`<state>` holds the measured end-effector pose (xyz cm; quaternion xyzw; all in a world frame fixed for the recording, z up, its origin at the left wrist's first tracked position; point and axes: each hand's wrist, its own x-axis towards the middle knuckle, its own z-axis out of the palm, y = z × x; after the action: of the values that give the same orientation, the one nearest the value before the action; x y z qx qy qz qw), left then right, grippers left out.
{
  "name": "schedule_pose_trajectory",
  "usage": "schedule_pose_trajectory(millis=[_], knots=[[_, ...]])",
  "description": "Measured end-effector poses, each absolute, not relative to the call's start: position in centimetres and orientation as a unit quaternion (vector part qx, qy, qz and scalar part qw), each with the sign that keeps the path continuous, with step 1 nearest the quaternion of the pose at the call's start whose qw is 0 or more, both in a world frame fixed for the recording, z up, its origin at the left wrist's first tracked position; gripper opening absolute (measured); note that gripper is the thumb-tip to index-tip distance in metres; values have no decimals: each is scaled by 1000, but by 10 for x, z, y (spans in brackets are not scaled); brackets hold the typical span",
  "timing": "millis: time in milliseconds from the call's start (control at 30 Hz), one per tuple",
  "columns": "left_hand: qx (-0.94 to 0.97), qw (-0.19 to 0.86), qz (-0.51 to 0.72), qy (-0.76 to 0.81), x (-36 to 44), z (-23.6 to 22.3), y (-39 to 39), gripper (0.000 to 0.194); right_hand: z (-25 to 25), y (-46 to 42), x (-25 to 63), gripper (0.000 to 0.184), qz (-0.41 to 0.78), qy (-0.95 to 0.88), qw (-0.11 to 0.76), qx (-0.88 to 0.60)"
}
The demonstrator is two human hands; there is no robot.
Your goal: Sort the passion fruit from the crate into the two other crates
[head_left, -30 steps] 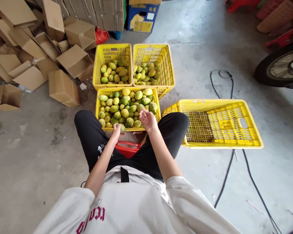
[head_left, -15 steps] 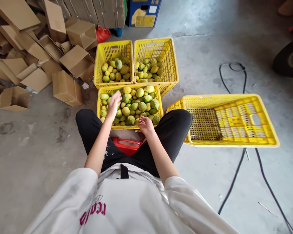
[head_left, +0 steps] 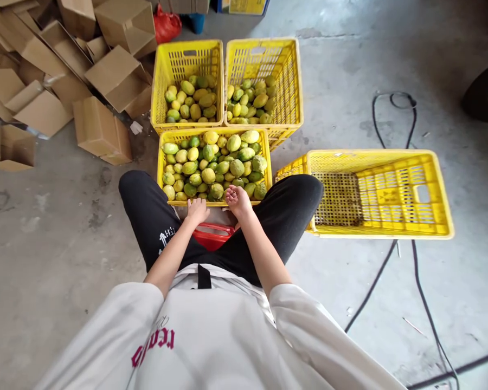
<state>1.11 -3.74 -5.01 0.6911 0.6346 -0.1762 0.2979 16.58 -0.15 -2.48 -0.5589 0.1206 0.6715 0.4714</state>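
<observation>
A yellow plastic crate (head_left: 160,162) between my knees is heaped with green and yellow lemons (head_left: 208,175). My left hand (head_left: 197,212) is at the crate's front rim, back of the hand up, with its fingers stretched over the edge and no lemon in it. To its right, my right hand (head_left: 238,201) is turned palm up by the same rim. Its fingers are loosely curled in and nothing shows in them. Below the rim, between my legs, part of a red plastic object (head_left: 213,236) is visible.
Behind stand two more yellow crates, the left (head_left: 156,89) and the right (head_left: 288,86), both partly filled with lemons. A yellow crate (head_left: 384,197) lies on its side at right, near a black cable (head_left: 374,281). Cardboard boxes (head_left: 101,130) are piled at left.
My left hand has come back from above the lemons to the front rim of the crate. My right hand stays in about the same place. The view has tilted down a little.
</observation>
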Motion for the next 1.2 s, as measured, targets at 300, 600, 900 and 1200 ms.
schedule_pose_trajectory(millis=[300,600,900,1200], knots=[[701,289,-180,626,16,-59,-41,47,-40,5,169,17,646,109,469,-592],[694,307,-185,625,17,-59,-29,40,-50,9,173,12,637,82,452,-619],[709,348,-201,580,8,-68,4,26,-45,7,172,16,633,92,436,-633],[723,318,-190,583,15,-80,-4,40,-53,5,171,12,636,75,406,-652]])
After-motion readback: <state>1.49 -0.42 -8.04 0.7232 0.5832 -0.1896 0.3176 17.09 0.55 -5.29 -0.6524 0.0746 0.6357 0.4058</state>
